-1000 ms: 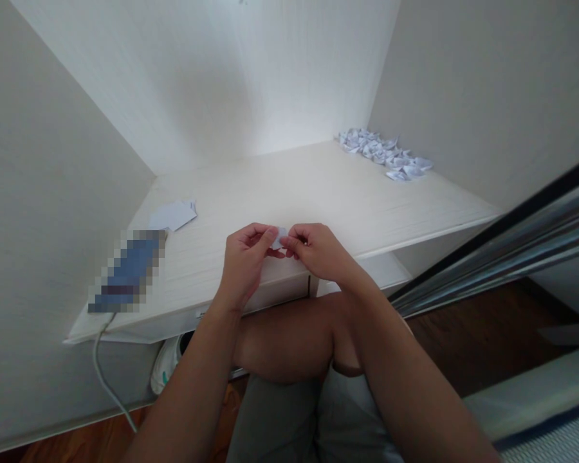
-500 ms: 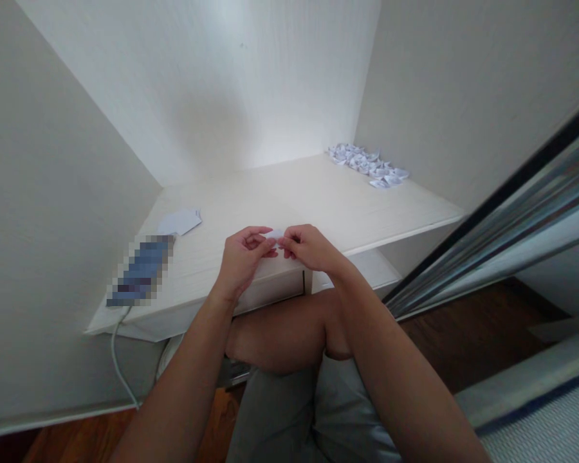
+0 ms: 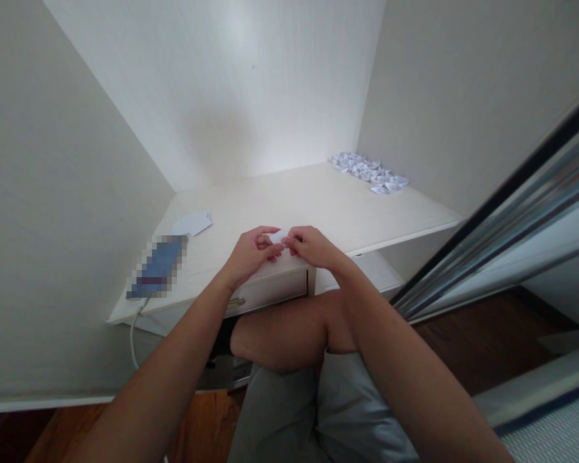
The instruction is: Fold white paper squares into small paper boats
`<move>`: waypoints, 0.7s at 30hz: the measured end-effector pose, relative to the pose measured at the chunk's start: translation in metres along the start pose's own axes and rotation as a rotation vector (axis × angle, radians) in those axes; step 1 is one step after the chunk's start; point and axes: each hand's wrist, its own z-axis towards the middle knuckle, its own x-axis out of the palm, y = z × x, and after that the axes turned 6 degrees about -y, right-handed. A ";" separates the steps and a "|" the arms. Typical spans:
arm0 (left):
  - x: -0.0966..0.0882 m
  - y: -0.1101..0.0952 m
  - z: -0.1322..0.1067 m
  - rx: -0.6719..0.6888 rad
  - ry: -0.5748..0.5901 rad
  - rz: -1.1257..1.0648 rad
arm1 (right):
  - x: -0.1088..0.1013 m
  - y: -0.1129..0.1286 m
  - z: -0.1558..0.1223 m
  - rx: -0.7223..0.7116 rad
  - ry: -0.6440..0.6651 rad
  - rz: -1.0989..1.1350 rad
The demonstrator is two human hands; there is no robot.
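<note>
A small piece of white folded paper point(image 3: 278, 236) is pinched between my two hands, just above the front edge of the desk. My left hand point(image 3: 255, 252) grips its left side between thumb and fingers. On the right side, the thumb and curled fingers of my right hand point(image 3: 309, 244) hold the same paper. Parts of the paper are hidden behind my fingertips. A flat stack of white paper sheets point(image 3: 192, 223) lies on the desk to the left of my hands.
Many small folded paper pieces point(image 3: 369, 172) are heaped at the desk's back right. A blurred-out phone-like device point(image 3: 158, 267) with a white cable point(image 3: 134, 334) lies at the left edge. Below the white desk point(image 3: 270, 199) is a drawer point(image 3: 270, 294). Walls enclose the left, back and right.
The camera view has shifted slightly, so the desk and its items appear a little further right. Both hands still pinch the paper, and more of its white surface shows between them.
</note>
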 end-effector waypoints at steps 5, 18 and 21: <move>0.008 0.003 0.012 0.016 -0.057 -0.049 | -0.009 -0.002 0.013 0.020 0.031 0.026; -0.009 0.015 0.051 0.060 -0.055 0.070 | -0.024 -0.030 0.083 0.180 0.389 0.319; -0.010 0.016 0.055 0.013 -0.111 0.037 | -0.026 -0.041 0.103 0.187 0.456 0.456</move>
